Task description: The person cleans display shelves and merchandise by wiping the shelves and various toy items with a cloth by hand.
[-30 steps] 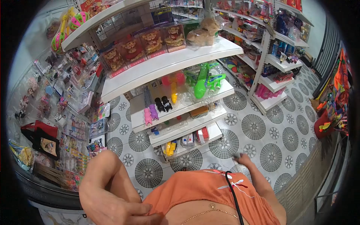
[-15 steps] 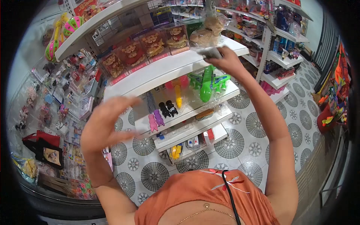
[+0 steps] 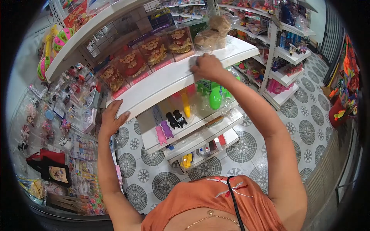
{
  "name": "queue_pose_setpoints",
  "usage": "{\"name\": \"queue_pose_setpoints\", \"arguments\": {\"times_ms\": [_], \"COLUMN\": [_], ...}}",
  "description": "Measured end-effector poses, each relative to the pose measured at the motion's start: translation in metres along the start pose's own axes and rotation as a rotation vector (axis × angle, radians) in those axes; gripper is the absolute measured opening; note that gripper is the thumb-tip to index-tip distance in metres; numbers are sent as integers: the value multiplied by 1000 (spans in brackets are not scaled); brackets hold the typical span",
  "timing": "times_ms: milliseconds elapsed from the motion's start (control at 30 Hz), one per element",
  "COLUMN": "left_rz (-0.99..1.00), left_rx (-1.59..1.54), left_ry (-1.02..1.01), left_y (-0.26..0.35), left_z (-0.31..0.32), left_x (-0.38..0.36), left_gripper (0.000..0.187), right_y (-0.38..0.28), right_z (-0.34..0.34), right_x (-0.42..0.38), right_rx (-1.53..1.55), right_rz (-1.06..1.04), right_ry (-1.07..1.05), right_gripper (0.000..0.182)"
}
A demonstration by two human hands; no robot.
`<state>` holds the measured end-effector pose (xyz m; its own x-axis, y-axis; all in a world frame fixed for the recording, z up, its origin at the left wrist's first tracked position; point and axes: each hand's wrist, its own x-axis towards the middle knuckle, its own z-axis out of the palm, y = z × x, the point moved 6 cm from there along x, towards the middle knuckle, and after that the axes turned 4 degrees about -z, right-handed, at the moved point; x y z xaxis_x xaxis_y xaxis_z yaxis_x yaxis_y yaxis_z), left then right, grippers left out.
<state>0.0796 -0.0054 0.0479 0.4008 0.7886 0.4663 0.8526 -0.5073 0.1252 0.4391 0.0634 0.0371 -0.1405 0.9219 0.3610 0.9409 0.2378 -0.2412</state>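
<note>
My right hand point(image 3: 209, 66) presses down on the white top shelf point(image 3: 154, 85), fingers curled over a small grey piece that looks like a folded cloth. Most of that piece is hidden under the palm, with only a dark edge showing by the fingertips. At the shelf's left front corner, my left hand point(image 3: 112, 118) rests with thumb and fingers apart, holding nothing. Behind the bare strip of shelf stand several boxed gold figures point(image 3: 133, 63) in pink-based packs. A brown plush toy point(image 3: 214, 34) in clear plastic sits beyond my right hand.
On the shelf below lie a green toy plane point(image 3: 216, 97), a yellow toy point(image 3: 186, 104), black figures point(image 3: 175, 119), a pink figure point(image 3: 160, 134) and a purple one point(image 3: 167, 129). Packaged goods point(image 3: 50, 127) hang at left. Another stocked shelf unit point(image 3: 287, 57) stands at right.
My right hand has come down and left onto the shelf with the grey piece. My left hand has dropped from mid-air to the shelf's left corner. The view has shifted slightly.
</note>
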Motion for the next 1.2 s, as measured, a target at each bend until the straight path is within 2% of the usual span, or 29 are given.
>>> {"name": "queue_pose_setpoints", "arguments": {"times_ms": [100, 200, 300, 333, 400, 467, 533, 600, 667, 733, 800, 833, 933, 1000, 1067, 1133, 1200], "left_rz": [-86, -172, -130, -164, -237, -198, -171, -163, -145, -182, -200, -201, -184, -175, -174, -191, -197], "left_rx": [-127, -316, -546, -575, -634, -617, -643, -705, -749, -812, -853, -857, -819, -779, -726, -614, -663], "left_ry": [-11, -46, 123, 113, 97, 105, 116, 128, 167, 233, 309, 370, 532, 615, 671, 710, 735], "left_y": [-9, -37, -33, -35, -41, -41, -40, -38, -50, -59, -64, -63, -59, -55, -53, -54, -57], "left_z": [4, 15, 7, 7, 6, 4, 3, 1, 2, 1, -1, -4, -12, -16, -18, -20, -18], "left_x": [2, -1, -2, -2, -6, -7, -7, -8, -6, -10, -13, -15, -19, -23, -25, -28, -29], "left_gripper": [48, 51, 58, 60, 65, 65, 65, 66, 69, 72, 71, 70, 68, 67, 66, 68, 73], "right_y": [-63, -135, -196, -212, -223, -220, -193, -150, -106, -79, -87, -100, -166, -216, -265, -308, -336], "right_z": [16, 31, 53, 56, 63, 65, 65, 54, 44, 36, 35, 37, 54, 69, 79, 90, 96], "right_x": [3, 10, 15, 14, 15, 16, 25, 33, 41, 44, 43, 43, 41, 38, 34, 31, 25], "right_rx": [22, 15, 158, 209, 255, 269, 291, 125, 33, 0, -8, -50, -3, 74, 140, 228, 277], "right_rz": [-97, -251, -504, -598, -691, -743, -619, -452, -294, -233, -206, -163, -392, -470, -588, -710, -841], "right_ry": [-74, -140, -153, -170, -164, -130, -214, -208, -223, -143, -89, -144, -138, -224, -200, -281, -188], "right_gripper": [54, 58, 58, 57, 58, 59, 56, 50, 53, 58, 57, 58, 59, 56, 54, 51, 45]}}
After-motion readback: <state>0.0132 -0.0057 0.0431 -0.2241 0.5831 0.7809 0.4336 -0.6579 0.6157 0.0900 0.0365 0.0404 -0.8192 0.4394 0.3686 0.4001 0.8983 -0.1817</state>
